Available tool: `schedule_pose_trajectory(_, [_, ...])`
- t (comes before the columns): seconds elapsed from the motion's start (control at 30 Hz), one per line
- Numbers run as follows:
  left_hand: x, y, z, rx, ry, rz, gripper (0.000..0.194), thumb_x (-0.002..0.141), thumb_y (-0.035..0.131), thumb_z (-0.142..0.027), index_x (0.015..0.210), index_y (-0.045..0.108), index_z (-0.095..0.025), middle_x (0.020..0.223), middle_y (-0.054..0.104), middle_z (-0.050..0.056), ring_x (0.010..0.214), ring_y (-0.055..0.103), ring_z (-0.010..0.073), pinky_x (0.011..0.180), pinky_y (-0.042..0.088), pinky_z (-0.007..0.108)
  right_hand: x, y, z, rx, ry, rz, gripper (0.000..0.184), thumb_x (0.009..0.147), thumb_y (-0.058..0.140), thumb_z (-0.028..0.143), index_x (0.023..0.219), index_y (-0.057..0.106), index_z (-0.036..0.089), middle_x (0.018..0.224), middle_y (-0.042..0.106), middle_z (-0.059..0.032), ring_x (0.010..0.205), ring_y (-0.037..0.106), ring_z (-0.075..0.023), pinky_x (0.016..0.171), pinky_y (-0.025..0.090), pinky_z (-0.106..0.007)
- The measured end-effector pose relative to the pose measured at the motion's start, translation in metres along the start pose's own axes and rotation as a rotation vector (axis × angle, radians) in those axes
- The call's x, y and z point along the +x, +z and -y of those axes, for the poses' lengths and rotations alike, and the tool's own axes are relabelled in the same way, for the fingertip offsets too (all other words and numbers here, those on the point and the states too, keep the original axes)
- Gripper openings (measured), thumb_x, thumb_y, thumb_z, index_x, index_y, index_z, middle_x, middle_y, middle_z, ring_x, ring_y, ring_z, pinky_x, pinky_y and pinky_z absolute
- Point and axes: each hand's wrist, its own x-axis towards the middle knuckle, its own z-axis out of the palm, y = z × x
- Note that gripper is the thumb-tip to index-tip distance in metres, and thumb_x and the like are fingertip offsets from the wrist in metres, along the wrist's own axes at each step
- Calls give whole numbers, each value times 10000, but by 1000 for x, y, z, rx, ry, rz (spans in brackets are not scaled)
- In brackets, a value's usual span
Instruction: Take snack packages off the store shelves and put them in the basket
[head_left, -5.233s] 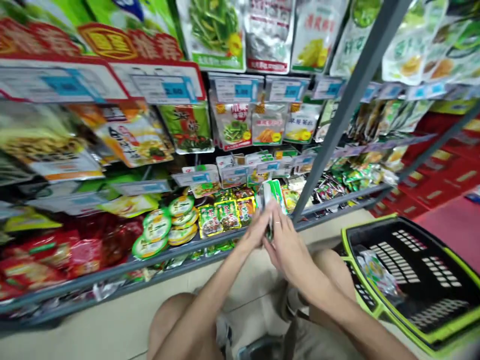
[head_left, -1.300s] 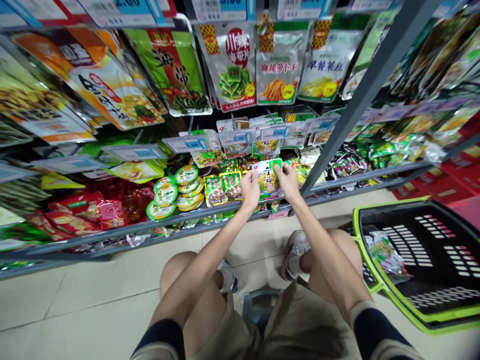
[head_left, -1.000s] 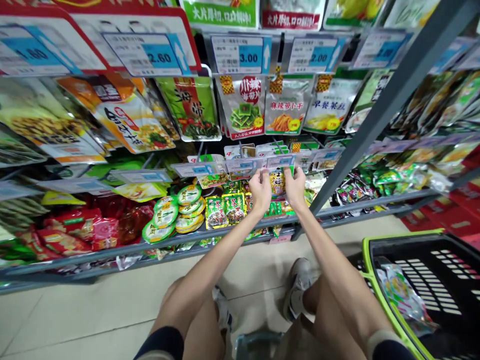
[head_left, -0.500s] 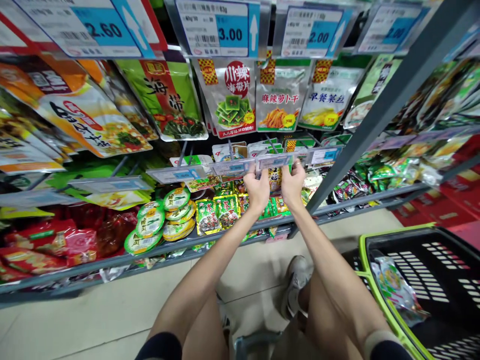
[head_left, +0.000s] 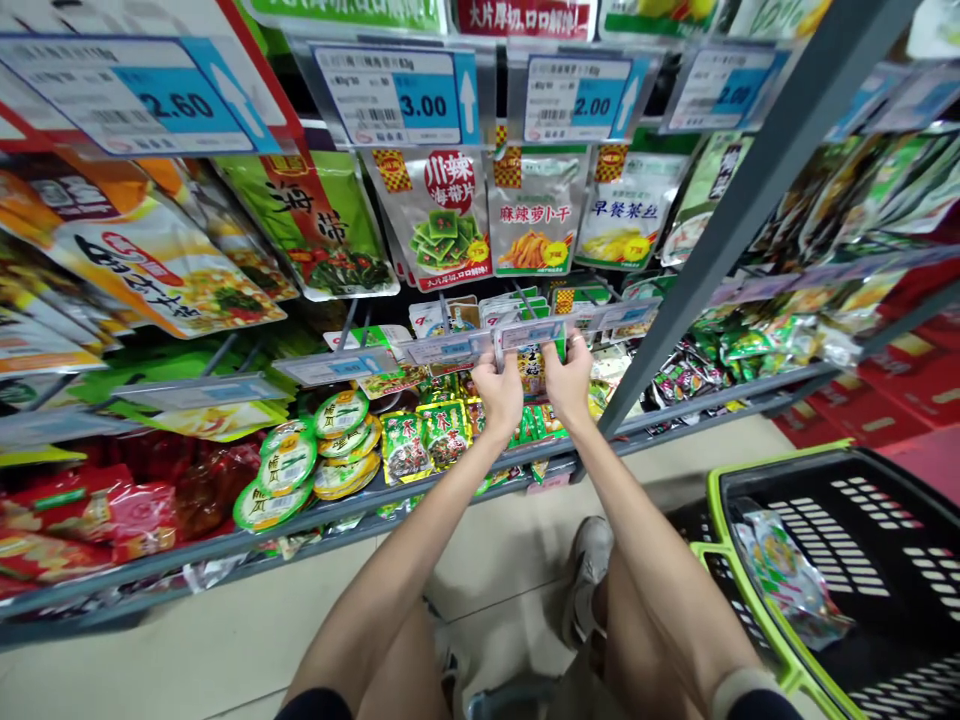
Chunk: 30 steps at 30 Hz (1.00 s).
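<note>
My left hand (head_left: 498,398) and my right hand (head_left: 568,380) grip the two sides of a small food packet (head_left: 532,374) with a green corner and yellow print. A price-tag holder (head_left: 531,333) at the end of a hanging hook covers the packet's upper part. Thumbs lie on its front face; the other fingers are mostly hidden behind it. Similar packets (head_left: 514,303) hang on the hook behind the tag. Just below and left of my hands, yellow-edged green sachets (head_left: 426,440) stand on the bottom shelf.
Round green-lidded packs (head_left: 289,462) are stacked on the bottom shelf (head_left: 300,525), beside red packages (head_left: 90,500). A slanting grey post (head_left: 675,290) rises right of my hands. A black basket (head_left: 716,500) with a lime rim holds several packets (head_left: 791,570). Red boxes (head_left: 870,395) stand beyond it.
Earlier both hands held the packet in front of the shelf. They have since brought it up to the hook, behind the price tag, and still grip it. The view has shifted slightly.
</note>
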Motion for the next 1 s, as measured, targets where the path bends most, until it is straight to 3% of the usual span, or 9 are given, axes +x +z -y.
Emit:
schedule_pose_trajectory(0.2, [4, 0, 1, -37, -27, 5, 267, 918, 721, -405, 830, 678, -156, 727, 593, -20, 634, 436, 99, 598, 357, 206, -1, 3, -2, 11, 25, -21, 245, 981, 667, 456, 1014, 649, 214, 944, 693, -3, 859, 598, -190, 839, 514, -298])
schedule_pose_trajectory(0.3, [8, -1, -6, -99, -15, 95, 225, 877, 784, -368, 948, 748, -157, 832, 699, 12, 710, 557, 114, 699, 461, 213, -2, 4, -2, 1, 21, -29, 232, 990, 657, 450, 997, 635, 219, 940, 687, 0, 849, 593, -189, 835, 505, -295])
schedule_pose_trajectory(0.43, [17, -2, -11, -125, -16, 221, 342, 768, 902, -350, 1040, 820, -160, 970, 802, 63, 840, 687, 160, 841, 545, 266, -1, 4, 2, 8, 14, -38, 259, 980, 684, 476, 985, 648, 219, 897, 680, 10, 840, 594, -186, 826, 502, -292])
schedule_pose_trajectory(0.6, [23, -2, -11, -105, -79, 181, 232, 728, 892, -301, 891, 833, -146, 926, 826, 71, 827, 721, 172, 854, 559, 286, 8, 2, 2, 170, 64, 13, 320, 901, 763, 483, 1031, 688, 201, 976, 731, -20, 920, 649, -203, 902, 543, -316])
schedule_pose_trajectory(0.7, [24, -3, -11, -107, -97, 182, 244, 730, 880, -308, 905, 828, -146, 947, 833, 78, 851, 743, 188, 888, 569, 310, 12, 2, -1, 215, 83, 54, 365, 868, 798, 511, 1035, 726, 195, 1045, 766, -44, 985, 675, -223, 952, 547, -344])
schedule_pose_trajectory(0.87, [25, -9, -10, -49, -111, 166, 245, 728, 898, -318, 896, 815, -161, 966, 832, 81, 969, 770, 233, 974, 572, 348, 12, 3, -6, 219, 82, 49, 348, 880, 802, 520, 1005, 770, 196, 979, 776, -22, 883, 666, -204, 896, 537, -338])
schedule_pose_trajectory(1.0, [24, -10, -12, -57, -137, 156, 229, 746, 894, -310, 910, 814, -171, 974, 824, 67, 976, 764, 221, 1004, 563, 350, 10, 5, -8, 209, 84, 36, 380, 867, 830, 550, 969, 784, 187, 917, 760, -13, 827, 649, -197, 850, 530, -330])
